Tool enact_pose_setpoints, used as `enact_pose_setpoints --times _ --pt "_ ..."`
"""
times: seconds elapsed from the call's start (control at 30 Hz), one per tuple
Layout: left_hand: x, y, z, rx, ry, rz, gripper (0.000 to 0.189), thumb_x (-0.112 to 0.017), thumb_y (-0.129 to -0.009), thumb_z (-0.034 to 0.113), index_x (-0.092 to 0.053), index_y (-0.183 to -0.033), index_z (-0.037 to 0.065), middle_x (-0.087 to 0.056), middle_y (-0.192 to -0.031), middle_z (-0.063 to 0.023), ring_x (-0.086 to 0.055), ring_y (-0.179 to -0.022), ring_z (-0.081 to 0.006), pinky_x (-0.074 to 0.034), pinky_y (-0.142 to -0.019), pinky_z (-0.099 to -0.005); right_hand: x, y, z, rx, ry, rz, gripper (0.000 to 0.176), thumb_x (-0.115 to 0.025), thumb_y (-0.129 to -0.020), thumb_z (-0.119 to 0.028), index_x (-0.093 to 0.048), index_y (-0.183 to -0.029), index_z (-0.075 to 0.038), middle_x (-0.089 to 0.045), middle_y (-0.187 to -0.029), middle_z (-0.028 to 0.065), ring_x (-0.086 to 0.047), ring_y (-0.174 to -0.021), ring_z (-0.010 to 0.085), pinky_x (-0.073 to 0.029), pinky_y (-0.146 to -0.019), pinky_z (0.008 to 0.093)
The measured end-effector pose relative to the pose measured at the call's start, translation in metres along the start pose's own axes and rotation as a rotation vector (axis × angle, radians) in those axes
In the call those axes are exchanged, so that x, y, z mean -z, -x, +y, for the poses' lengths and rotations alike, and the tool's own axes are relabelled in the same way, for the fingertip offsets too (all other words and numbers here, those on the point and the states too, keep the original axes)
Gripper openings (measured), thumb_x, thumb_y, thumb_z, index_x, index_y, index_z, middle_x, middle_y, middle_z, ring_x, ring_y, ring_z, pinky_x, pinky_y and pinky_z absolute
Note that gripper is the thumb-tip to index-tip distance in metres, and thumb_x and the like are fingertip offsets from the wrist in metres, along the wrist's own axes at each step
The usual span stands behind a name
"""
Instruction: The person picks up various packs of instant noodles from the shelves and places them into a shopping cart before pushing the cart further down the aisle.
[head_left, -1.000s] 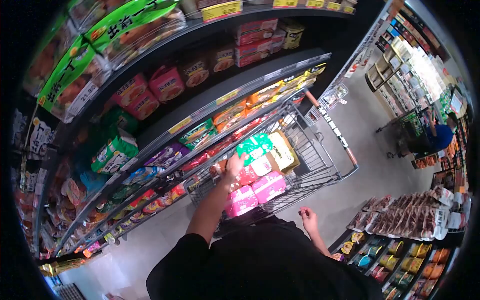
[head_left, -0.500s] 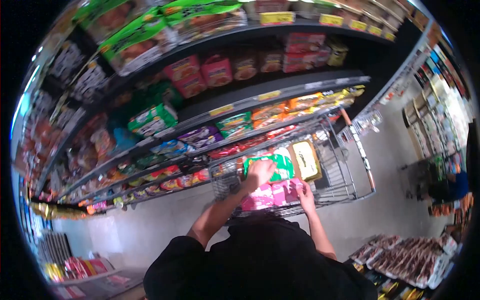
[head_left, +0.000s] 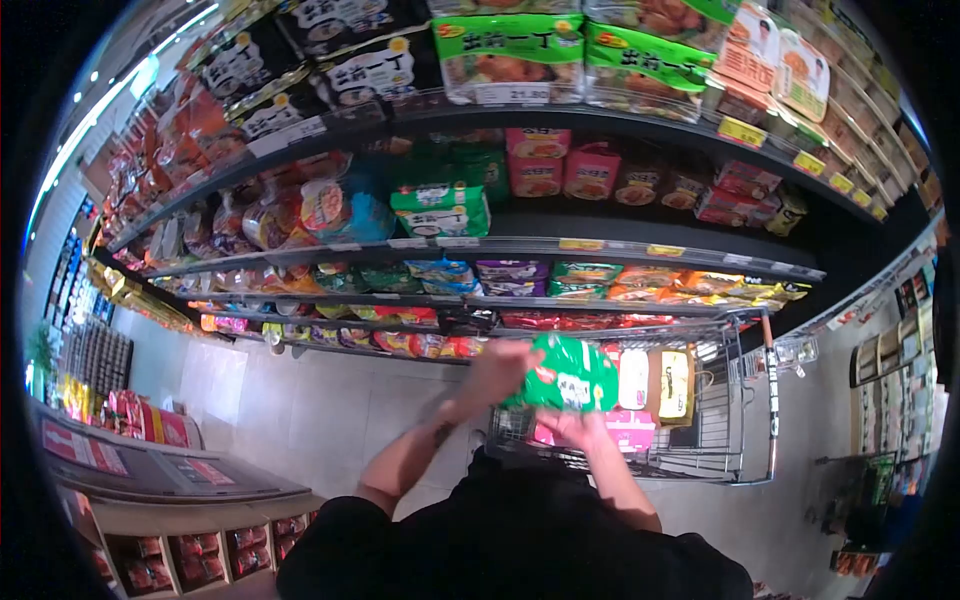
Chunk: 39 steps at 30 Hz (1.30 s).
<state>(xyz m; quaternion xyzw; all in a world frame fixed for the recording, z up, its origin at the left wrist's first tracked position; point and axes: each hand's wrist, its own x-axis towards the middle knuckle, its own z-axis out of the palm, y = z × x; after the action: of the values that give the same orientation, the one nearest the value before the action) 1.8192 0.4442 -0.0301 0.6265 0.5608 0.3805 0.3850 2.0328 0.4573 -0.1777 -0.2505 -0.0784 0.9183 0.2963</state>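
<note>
A green multi-pack of instant noodles (head_left: 580, 372) is held above the shopping cart (head_left: 715, 440). My left hand (head_left: 497, 372), a little blurred, grips the pack at its left end. From below, my right hand (head_left: 575, 428) supports the lower edge with its fingers against the wrapper. Beneath the pack, pink packages (head_left: 628, 432) lie along the near side of the cart. A white package (head_left: 632, 380) and a brown-and-gold package (head_left: 675, 385) stand in the cart to the right of the green pack.
Ahead runs a long shelf unit with a similar green noodle pack (head_left: 440, 212), pink packs (head_left: 592, 172) and bagged noodles. Its upper shelf (head_left: 400, 105) juts out above. A display bin (head_left: 190, 490) stands at lower left, and more racks (head_left: 885, 390) are at right.
The green pack has come up out of the cart, now between both hands. My right hand has left the pink packages. The view has turned, bringing the shelf more level.
</note>
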Motion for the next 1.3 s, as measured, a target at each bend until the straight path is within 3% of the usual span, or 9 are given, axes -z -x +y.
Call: enact_pose_setpoints --times 0.1,0.2,0.37,0.53,0.87,0.97,1.03,1.13,1.3 --pt "0.069 -0.012 0.021 0.138 0.322 0.101 0.027 -0.053 -0.095 0.025 -0.066 -0.095 0.001 -0.068 -0.081 0.0001 -0.057 -0.074 -0.0039 -0.048 -0.068 -0.0256 -0.07 -0.046 -0.035 0.16 0.154 -0.057 0.054 -0.039 -0.097 -0.048 -0.044 -0.133 -0.008 -0.053 -0.131 0.0135 -0.057 -0.114 0.0313 -0.053 -0.086 0.0491" --pt "0.14 -0.036 0.009 -0.076 0.069 0.304 0.027 -0.054 -0.095 0.024 -0.063 -0.093 -0.001 -0.057 -0.071 0.0023 -0.045 -0.068 -0.004 -0.04 -0.062 -0.0233 -0.152 -0.085 -0.073 0.278 0.265 -0.124 0.044 -0.046 -0.097 -0.038 -0.049 -0.129 -0.009 -0.055 -0.13 0.0072 -0.055 -0.116 0.0234 -0.043 -0.098 0.0468" --pt "0.228 -0.074 0.026 -0.262 0.116 0.481 0.031 -0.052 -0.096 0.027 -0.056 -0.081 0.0 -0.048 -0.068 0.0031 -0.041 -0.068 -0.0031 -0.037 -0.061 -0.0227 -0.258 -0.155 -0.112 0.434 0.541 -0.087 0.047 -0.048 -0.093 -0.048 -0.049 -0.127 -0.016 -0.057 -0.122 0.003 -0.055 -0.11 0.0196 -0.047 -0.084 0.046" --pt "0.276 -0.108 -0.004 -0.251 0.113 0.546 0.029 -0.051 -0.096 0.026 -0.057 -0.082 0.001 -0.051 -0.067 0.0025 -0.043 -0.067 -0.003 -0.038 -0.061 -0.023 -0.311 -0.186 -0.118 0.51 0.767 -0.071 0.054 -0.047 -0.092 -0.054 -0.044 -0.134 -0.021 -0.051 -0.13 0.0044 -0.053 -0.114 0.0213 -0.045 -0.09 0.0504" --pt "0.308 -0.157 -0.06 -0.176 0.114 0.59 0.034 -0.052 -0.094 0.028 -0.061 -0.089 -0.004 -0.059 -0.073 -0.0094 -0.054 -0.073 -0.0132 -0.043 -0.07 -0.0295 -0.309 -0.225 -0.116 0.545 0.766 0.06 0.048 -0.037 -0.095 -0.049 -0.048 -0.13 -0.018 -0.057 -0.122 0.0054 -0.056 -0.108 0.0199 -0.047 -0.087 0.0462" --pt "0.32 -0.185 -0.07 -0.021 0.202 0.672 0.035 -0.048 -0.096 0.028 -0.059 -0.107 -0.004 -0.062 -0.094 -0.0114 -0.055 -0.09 -0.015 -0.043 -0.083 -0.0299 -0.308 -0.258 -0.14 0.604 0.957 0.204 0.038 -0.033 -0.093 -0.03 -0.061 -0.101 -0.006 -0.063 -0.099 0.0061 -0.06 -0.089 0.0193 -0.049 -0.077 0.0359" --pt "0.32 -0.202 -0.077 -0.245 0.591 0.741 0.036 -0.043 -0.099 0.028 -0.053 -0.122 0.001 -0.057 -0.115 -0.0083 -0.051 -0.105 -0.0162 -0.038 -0.094 -0.0305 -0.302 -0.28 -0.156 0.607 1.304 0.317 0.035 -0.035 -0.09 -0.025 -0.063 -0.092 -0.003 -0.062 -0.091 0.0082 -0.058 -0.084 0.0183 -0.047 -0.071 0.0332" --pt "0.326 -0.198 -0.06 -0.18 0.806 0.621 0.038 -0.042 -0.101 0.03 -0.049 -0.129 0.006 -0.054 -0.12 -0.0035 -0.048 -0.109 -0.0148 -0.037 -0.096 -0.0296 -0.298 -0.306 -0.154 0.654 1.362 0.541 0.044 -0.038 -0.086 -0.024 -0.063 -0.1 0.01 -0.063 -0.108 0.0277 -0.059 -0.104 0.0364 -0.042 -0.087 0.0441" --pt "0.334 -0.224 -0.095 -0.143 0.756 0.68 0.034 -0.051 -0.096 0.03 -0.053 -0.124 0.012 -0.058 -0.114 -0.0018 -0.054 -0.103 -0.0167 -0.045 -0.085 -0.031 -0.294 -0.29 -0.135 0.714 1.375 0.508 0.044 -0.038 -0.084 -0.023 -0.064 -0.102 0.008 -0.059 -0.111 0.0302 -0.055 -0.111 0.0408 -0.042 -0.089 0.0454"
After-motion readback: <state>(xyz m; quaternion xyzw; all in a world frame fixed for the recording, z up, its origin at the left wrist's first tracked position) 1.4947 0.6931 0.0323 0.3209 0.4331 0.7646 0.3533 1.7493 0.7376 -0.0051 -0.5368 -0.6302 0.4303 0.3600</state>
